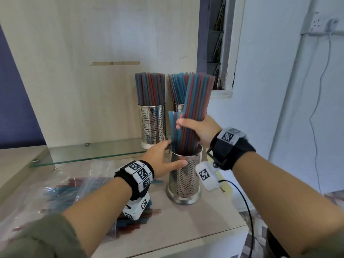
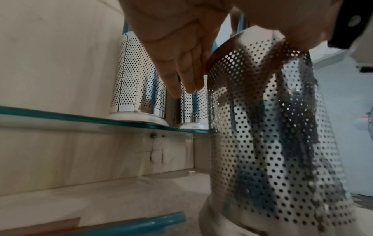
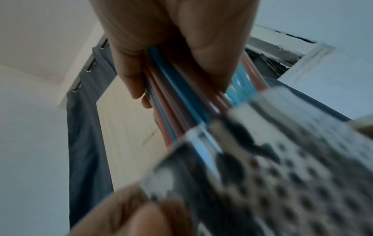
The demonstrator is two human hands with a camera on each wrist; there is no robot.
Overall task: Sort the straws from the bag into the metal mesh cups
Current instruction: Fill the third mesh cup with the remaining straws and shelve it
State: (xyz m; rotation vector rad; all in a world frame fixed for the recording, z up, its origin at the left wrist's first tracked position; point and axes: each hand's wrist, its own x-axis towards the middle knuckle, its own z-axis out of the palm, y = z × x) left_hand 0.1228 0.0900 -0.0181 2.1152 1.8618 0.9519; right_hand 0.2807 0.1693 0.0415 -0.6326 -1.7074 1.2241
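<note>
**Straw bundle held upright in the front mesh cup**

At the lower left of the head view, a clear plastic bag (image 1: 61, 185) lies on the pale wooden surface (image 1: 186, 222), with red and blue straws inside it and a few loose straws (image 1: 149, 212) spilling out by its mouth.

Toward the centre, the left hand (image 1: 163, 161) rests against the front mesh cup (image 1: 184, 181), thumb across the near wall just under the rim and fingers reaching round the far side, loosely wrapped on it. The cup is a shiny perforated steel cylinder on a flared base, standing on the surface.

Above the cup, the right hand (image 1: 197, 130) has its fingers curled tightly round a thick bundle of straws (image 1: 197, 101), long, thin, matte red and blue tubes, tilted slightly right, their lower ends inside the cup. A few blue straws (image 1: 174, 127) already stand in it at the left.

Behind, on a glass shelf (image 1: 89, 153), two more mesh cups (image 1: 152, 123) stand side by side, each packed with upright straws.
</note>
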